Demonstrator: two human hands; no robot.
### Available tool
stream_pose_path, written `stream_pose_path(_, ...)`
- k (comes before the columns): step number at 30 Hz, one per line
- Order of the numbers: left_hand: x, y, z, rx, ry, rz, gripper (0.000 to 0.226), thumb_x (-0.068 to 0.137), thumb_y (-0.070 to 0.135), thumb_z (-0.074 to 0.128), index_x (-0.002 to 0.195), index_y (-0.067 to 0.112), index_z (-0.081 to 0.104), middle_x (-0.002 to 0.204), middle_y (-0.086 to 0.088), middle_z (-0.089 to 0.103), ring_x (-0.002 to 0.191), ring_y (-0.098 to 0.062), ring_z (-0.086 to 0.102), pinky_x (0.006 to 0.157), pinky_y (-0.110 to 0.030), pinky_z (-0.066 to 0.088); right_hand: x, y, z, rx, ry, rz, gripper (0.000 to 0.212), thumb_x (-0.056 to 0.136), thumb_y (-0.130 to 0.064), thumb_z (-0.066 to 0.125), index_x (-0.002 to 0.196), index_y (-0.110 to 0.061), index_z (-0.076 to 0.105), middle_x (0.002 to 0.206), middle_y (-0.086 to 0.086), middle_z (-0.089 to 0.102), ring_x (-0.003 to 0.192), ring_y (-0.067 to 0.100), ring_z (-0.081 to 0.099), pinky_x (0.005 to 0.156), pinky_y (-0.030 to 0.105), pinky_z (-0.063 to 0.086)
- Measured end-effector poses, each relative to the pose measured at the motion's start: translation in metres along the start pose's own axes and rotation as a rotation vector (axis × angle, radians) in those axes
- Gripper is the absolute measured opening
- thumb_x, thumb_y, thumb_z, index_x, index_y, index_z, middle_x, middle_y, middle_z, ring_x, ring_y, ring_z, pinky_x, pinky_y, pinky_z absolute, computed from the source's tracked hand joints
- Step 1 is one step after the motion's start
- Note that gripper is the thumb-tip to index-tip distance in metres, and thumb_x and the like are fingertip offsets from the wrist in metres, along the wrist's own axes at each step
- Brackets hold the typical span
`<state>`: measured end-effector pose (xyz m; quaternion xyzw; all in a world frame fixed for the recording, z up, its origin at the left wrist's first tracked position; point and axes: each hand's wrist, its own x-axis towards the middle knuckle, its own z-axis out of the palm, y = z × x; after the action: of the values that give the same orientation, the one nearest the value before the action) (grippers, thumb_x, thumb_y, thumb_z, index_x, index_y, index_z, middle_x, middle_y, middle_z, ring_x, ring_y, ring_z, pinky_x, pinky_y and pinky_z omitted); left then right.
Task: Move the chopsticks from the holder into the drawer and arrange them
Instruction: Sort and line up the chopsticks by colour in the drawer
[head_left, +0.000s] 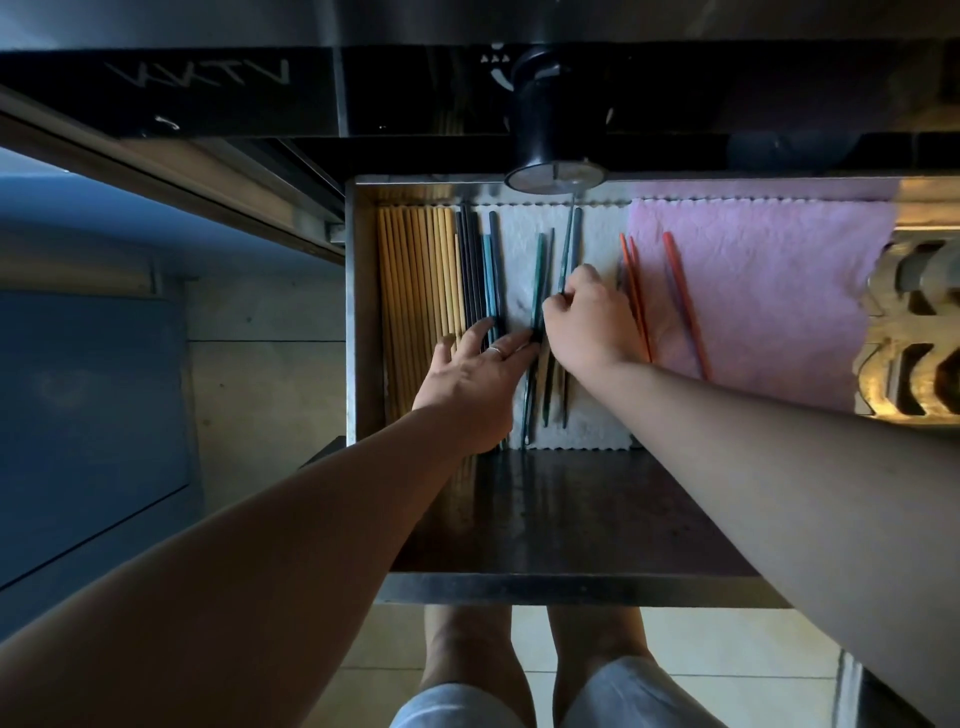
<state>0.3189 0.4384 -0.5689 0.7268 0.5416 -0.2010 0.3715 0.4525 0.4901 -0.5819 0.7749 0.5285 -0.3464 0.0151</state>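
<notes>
Open steel drawer (358, 312), pulled out toward the person. Far left inside, against the left wall: tight row of tan wooden chopsticks (415, 270), parallel, running front to back. Touching them on the right: dark navy chopsticks (470, 270), then a few blue-teal chopsticks (491, 275), same direction. These last lie on the left edge of a white textured cloth liner (519, 244).

L hand (475, 374): palm down, fingers straight & spread, silver ring (496, 351) on one finger. Fingertips rest on the near part of the navy & blue-teal row, w/ one finger reaching across to the loose green-teal chopsticks (537, 270) mid-liner. Grips nothing. The loose ones run approx front to back but uneven, some slanted, ends not level.

R hand (589, 317), just right of L hand: fingers curled, thumb & forefinger pinching a single teal chopstick (567, 244). Its far end points toward the black cylindrical holder (545, 119), which sits on the dark counter just behind the drawer's back edge. Can't tell what's in the holder.

Right of R hand: three orange chopsticks (636, 291) on a crinkled pink cloth (779, 286), two close together, third apart, all slanted. Far right: gilt cut-out ornament (914, 322).
</notes>
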Motion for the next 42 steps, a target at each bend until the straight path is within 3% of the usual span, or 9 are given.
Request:
stream_pose_path(3, -0.001, -0.003, 0.001, -0.020, 0.050, -0.034, 0.076, 0.093, 0.010, 0.044, 0.156, 0.037, 0.010, 0.163, 0.019, 0.000, 0.150, -0.021, -0.007, 0.118, -0.055, 0.007, -0.001, -0.002, 0.004, 0.083, -0.005, -0.024, 0.020, 0.095, -0.024, 0.050, 0.106, -0.011, 0.059, 0.089, 0.005, 0.062, 0.083, 0.025, 0.060, 0.066, 0.027, 0.042)
stream_pose_path(7, -0.007, -0.013, 0.000, -0.015, 0.060, -0.093, 0.076, 0.093, 0.010, 0.042, 0.157, 0.031, 0.005, 0.163, 0.015, -0.006, 0.150, -0.017, -0.010, 0.119, -0.050, 0.006, 0.004, -0.011, 0.024, 0.175, -0.043, -0.018, 0.019, 0.090, -0.030, 0.060, 0.096, -0.013, 0.067, 0.095, 0.008, 0.070, 0.088, 0.026, 0.064, 0.071, 0.028, 0.047)
stream_pose_path(12, -0.009, -0.021, 0.004, -0.047, 0.067, -0.107, 0.079, 0.092, 0.007, 0.044, 0.157, 0.028, 0.006, 0.163, 0.016, -0.010, 0.150, -0.013, -0.008, 0.119, -0.048, 0.011, 0.010, -0.019, 0.035, 0.077, -0.091, 0.032, 0.028, 0.088, -0.033, 0.063, 0.069, -0.015, 0.054, 0.070, 0.007, 0.057, 0.065, 0.023, 0.052, 0.047, 0.022, 0.025)
stream_pose_path(15, -0.008, -0.019, 0.004, -0.054, 0.065, -0.095, 0.081, 0.092, 0.006, 0.043, 0.157, 0.031, 0.002, 0.162, 0.017, -0.016, 0.150, -0.016, -0.010, 0.119, -0.049, 0.009, 0.010, -0.014, 0.026, 0.039, -0.012, 0.030, 0.020, 0.090, -0.029, 0.058, 0.076, -0.014, 0.059, 0.074, 0.006, 0.059, 0.071, 0.023, 0.055, 0.060, 0.023, 0.033)
stream_pose_path(19, -0.004, -0.012, 0.003, 0.005, 0.014, -0.039, 0.083, 0.091, 0.007, 0.045, 0.155, 0.037, 0.002, 0.159, 0.016, -0.025, 0.150, -0.022, -0.014, 0.119, -0.050, 0.005, 0.011, 0.005, 0.009, -0.004, 0.103, 0.030, 0.017, 0.092, -0.021, 0.054, 0.100, -0.007, 0.060, 0.099, 0.011, 0.068, 0.094, 0.027, 0.063, 0.072, 0.027, 0.043)
stream_pose_path(26, -0.001, -0.011, 0.003, 0.060, -0.015, -0.037, 0.088, 0.090, 0.006, 0.048, 0.155, 0.038, -0.001, 0.160, 0.014, -0.022, 0.149, -0.025, -0.015, 0.119, -0.054, 0.007, 0.023, 0.009, 0.007, -0.058, 0.036, 0.106, 0.024, 0.090, -0.020, 0.057, 0.108, -0.006, 0.063, 0.112, 0.016, 0.068, 0.108, 0.033, 0.062, 0.085, 0.033, 0.050)
stream_pose_path(34, -0.002, -0.013, 0.004, 0.015, 0.019, -0.063, 0.077, 0.094, 0.008, 0.042, 0.156, 0.034, 0.004, 0.161, 0.017, -0.018, 0.150, -0.021, -0.010, 0.119, -0.053, 0.011, 0.014, 0.010, -0.003, 0.033, 0.060, 0.073, 0.023, 0.091, -0.019, 0.051, 0.103, -0.006, 0.065, 0.103, 0.012, 0.070, 0.097, 0.030, 0.063, 0.071, 0.026, 0.044)
stream_pose_path(37, -0.004, -0.013, 0.006, 0.000, 0.025, -0.071, 0.076, 0.093, 0.009, 0.041, 0.156, 0.033, 0.006, 0.161, 0.018, -0.018, 0.150, -0.020, -0.009, 0.119, -0.052, 0.013, 0.007, 0.007, 0.000, 0.112, 0.066, 0.066, 0.022, 0.090, -0.020, 0.052, 0.102, -0.010, 0.069, 0.100, 0.009, 0.071, 0.095, 0.028, 0.065, 0.076, 0.030, 0.050)
stream_pose_path(42, -0.004, -0.013, 0.008, -0.030, 0.036, -0.089, 0.075, 0.093, 0.010, 0.041, 0.156, 0.032, 0.007, 0.161, 0.018, -0.018, 0.150, -0.016, -0.011, 0.120, -0.050, 0.013, 0.000, -0.003, 0.011, 0.159, -0.019, 0.038, 0.022, 0.093, -0.022, 0.055, 0.107, -0.014, 0.069, 0.104, 0.003, 0.071, 0.095, 0.022, 0.065, 0.068, 0.021, 0.040)
